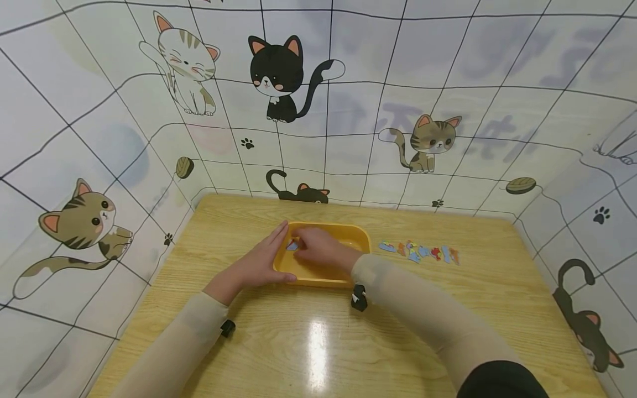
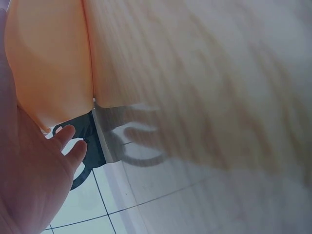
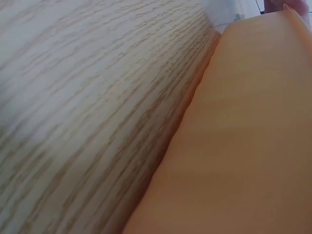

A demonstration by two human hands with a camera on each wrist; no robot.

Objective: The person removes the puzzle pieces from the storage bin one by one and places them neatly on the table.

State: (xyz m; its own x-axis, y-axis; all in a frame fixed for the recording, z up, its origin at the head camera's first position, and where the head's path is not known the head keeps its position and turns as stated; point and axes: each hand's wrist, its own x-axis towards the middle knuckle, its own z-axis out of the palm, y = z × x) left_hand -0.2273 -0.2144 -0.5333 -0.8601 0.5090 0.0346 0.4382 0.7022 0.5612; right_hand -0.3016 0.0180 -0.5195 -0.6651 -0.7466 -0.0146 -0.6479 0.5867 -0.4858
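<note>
A yellow plastic tray [image 1: 323, 283] sits on the wooden table. My left hand [image 1: 259, 262] rests along its left end, fingers stretched toward the far corner and thumb at the near rim. In the left wrist view, fingertips [image 2: 73, 146] show beyond the end of the tray wall [image 2: 53, 63]. My right hand [image 1: 320, 247] reaches down into the tray with bent fingers and pinches a small flat blue-and-red piece [image 1: 292, 245] at the tray's left end. The right wrist view shows the tray's outer wall [image 3: 234, 136]; the right hand's fingers are hidden there.
Right of the tray, several small flat cut-out pieces [image 1: 424, 252] in blue, orange and red lie in a row on the table [image 1: 269, 342]. A cloth wall [image 1: 358, 110] with a grid and cartoon cats stands behind the table and at both sides.
</note>
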